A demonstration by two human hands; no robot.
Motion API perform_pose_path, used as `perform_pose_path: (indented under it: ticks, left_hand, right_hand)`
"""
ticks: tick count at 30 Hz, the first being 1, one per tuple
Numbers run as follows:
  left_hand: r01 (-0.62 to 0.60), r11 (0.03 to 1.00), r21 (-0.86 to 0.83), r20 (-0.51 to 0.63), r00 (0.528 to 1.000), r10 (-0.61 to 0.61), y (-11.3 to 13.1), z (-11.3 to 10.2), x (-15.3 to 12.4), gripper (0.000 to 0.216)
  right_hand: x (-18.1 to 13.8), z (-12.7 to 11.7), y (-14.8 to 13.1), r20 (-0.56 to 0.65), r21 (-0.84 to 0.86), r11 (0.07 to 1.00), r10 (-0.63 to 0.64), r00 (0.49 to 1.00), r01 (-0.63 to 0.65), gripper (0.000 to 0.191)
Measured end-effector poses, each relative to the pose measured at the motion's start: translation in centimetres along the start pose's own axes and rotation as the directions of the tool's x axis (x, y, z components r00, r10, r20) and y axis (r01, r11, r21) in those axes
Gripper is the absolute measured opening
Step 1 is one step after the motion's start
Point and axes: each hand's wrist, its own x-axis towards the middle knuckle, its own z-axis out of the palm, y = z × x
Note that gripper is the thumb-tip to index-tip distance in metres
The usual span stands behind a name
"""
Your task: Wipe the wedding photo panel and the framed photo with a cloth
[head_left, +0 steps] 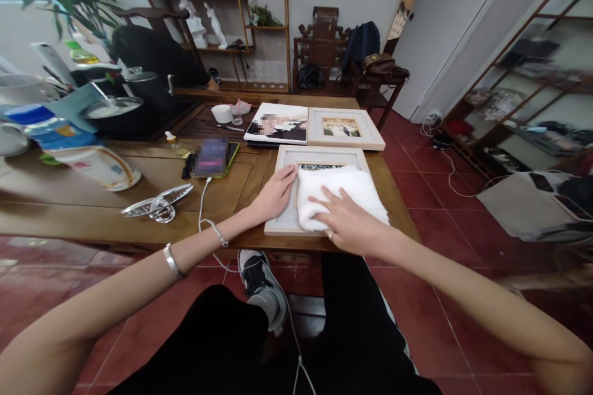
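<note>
A light wooden picture frame (319, 152) lies flat at the front edge of the wooden table, its inner picture mostly covered. Spread over its right part is a folded white cloth (359, 188). My right hand (340, 219) presses on the cloth from above with its fingers apart. On the left side of the frame rests my left hand (278, 192), fingers stretched out, the tips close to the cloth's edge. Behind this frame are a second framed photo (345, 110) and a white-edged photo panel (278, 123), side by side.
Left on the table (250, 179) are a phone (210, 157) with a white cable, a clear hair claw (160, 202), a dropper bottle (176, 145), a white-labelled bottle (92, 163) and a white cup (222, 113). A chair with bags (364, 43) stands behind.
</note>
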Motion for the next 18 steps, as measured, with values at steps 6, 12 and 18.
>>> perform_pose_path:
  ticks: [6, 12, 18]
  left_hand:
    - [-0.034, 0.999, 0.02, 0.02, 0.999, 0.033, -0.1, -0.1, 0.1, 0.045]
    - [-0.022, 1.0, 0.022, 0.04, 0.999, 0.021, -0.3, 0.0, 0.3, 0.046]
    - [0.003, 1.0, -0.03, 0.03, 1.0, -0.002, -0.3, 0.2, 0.2, 0.046]
  right_hand:
    - [-3.7, -0.9, -1.3, 0.003, 0.077, 0.997, 0.009, 1.0, -0.009, 0.049]
    - [-0.8, 1.6, 3.2, -0.205, -0.051, 0.964, 0.246, 0.947, -0.262, 0.048]
    - [4.5, 1.5, 6.4, -0.279, -0.078, 0.901, 0.391, 0.877, -0.426, 0.054]
